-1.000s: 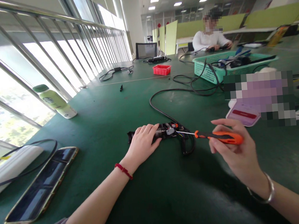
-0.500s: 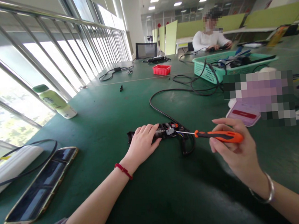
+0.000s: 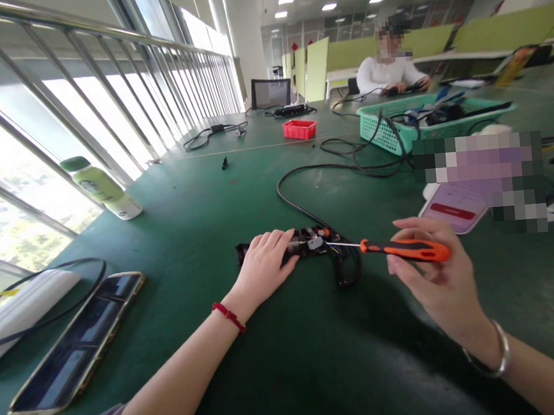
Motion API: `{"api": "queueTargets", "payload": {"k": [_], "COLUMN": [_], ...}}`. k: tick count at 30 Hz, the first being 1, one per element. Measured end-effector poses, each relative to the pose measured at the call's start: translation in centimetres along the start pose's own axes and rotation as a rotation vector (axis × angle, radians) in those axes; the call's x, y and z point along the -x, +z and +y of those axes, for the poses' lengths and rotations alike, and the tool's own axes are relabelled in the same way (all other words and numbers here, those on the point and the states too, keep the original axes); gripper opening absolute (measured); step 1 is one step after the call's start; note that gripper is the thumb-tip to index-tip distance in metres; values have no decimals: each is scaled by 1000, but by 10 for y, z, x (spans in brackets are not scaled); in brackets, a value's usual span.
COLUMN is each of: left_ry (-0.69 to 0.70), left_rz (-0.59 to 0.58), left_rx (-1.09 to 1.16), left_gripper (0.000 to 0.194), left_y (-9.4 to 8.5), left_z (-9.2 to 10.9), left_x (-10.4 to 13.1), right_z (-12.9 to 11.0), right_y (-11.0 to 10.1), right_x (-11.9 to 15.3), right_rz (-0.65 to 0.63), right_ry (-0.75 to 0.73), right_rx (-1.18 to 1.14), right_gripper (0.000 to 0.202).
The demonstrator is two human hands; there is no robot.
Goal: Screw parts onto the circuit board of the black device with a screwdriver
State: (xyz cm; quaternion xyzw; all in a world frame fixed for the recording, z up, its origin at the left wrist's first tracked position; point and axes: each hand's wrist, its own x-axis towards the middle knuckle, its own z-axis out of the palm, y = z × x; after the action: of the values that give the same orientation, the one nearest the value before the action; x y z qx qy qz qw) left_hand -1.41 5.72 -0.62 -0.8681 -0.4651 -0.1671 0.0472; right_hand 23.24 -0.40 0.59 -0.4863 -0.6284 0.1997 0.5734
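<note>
A black device with exposed inner parts [image 3: 315, 242] lies on the green table [image 3: 271, 374], with a black cable running from its right end. Over its left part rests my left hand [image 3: 266, 267], fingers wrapped round the body. My right hand [image 3: 435, 272] grips an orange and black screwdriver [image 3: 405, 249] by its handle. The screwdriver's thin shaft points left, and its tip is at the open right part of the device, beside small wires and a grey piece. Whether the tip touches a screw is too small to tell.
Left: a phone [image 3: 79, 344], a white object [image 3: 30, 303] with a cable, a bottle [image 3: 103, 188]. Farther back: a small red tray [image 3: 300, 129], a green basket [image 3: 381, 129] of tools, cables. At right, a lit phone [image 3: 454, 207]. A person [image 3: 386, 74] sits across.
The screwdriver handle has turned slightly in my right hand. My left hand and the device have stayed in place.
</note>
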Motion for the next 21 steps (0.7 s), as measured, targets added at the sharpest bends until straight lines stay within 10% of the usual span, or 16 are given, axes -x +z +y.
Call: {"api": "queueTargets", "payload": {"k": [7,14,21], "left_ry": [0,-3,-7], "left_rz": [-10,-19,-21], "left_rx": [-12,-23,-18], "left_gripper": [39,39,40], "left_y": [1,0,0], "left_z": [-1,0,1], "left_x": [0,0,0], "right_z": [-8,3,3], "right_y": [0,0,-1], "right_x": [3,1,3], "right_rz": [-178,19,-118], "right_ry": [93,-5,143], "right_rx": [-3,-56,-160], "right_gripper": [16,34,18]}}
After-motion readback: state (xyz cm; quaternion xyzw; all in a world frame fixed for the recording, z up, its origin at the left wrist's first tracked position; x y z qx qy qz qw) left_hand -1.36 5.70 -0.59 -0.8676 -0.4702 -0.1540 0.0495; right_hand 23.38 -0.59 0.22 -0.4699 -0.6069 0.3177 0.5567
